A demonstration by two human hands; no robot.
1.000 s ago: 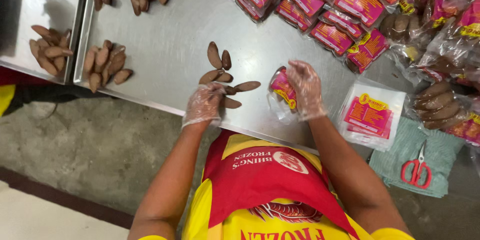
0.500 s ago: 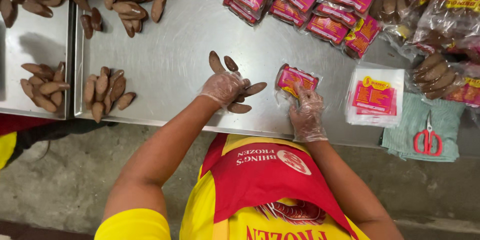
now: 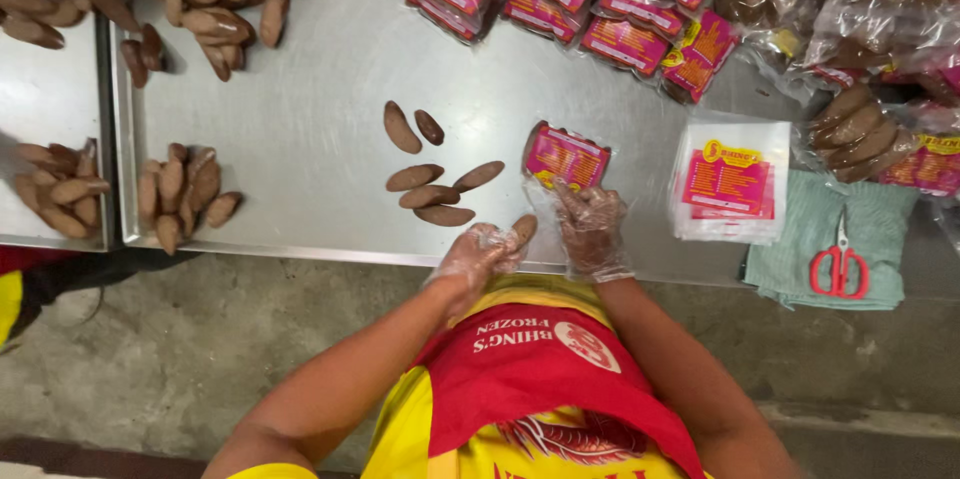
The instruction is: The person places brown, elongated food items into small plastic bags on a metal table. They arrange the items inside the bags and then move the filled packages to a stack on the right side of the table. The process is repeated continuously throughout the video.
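On the steel table [image 3: 300, 139], five brown pieces [image 3: 430, 196] lie loose; left hand [image 3: 480, 254] grips a sixth [image 3: 522, 231], right hand [image 3: 592, 229] holds a bag [image 3: 566, 157].

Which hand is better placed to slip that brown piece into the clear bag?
Left. The left hand already holds a brown piece right beside the clear bag, while the right hand is busy gripping the bag's near end.
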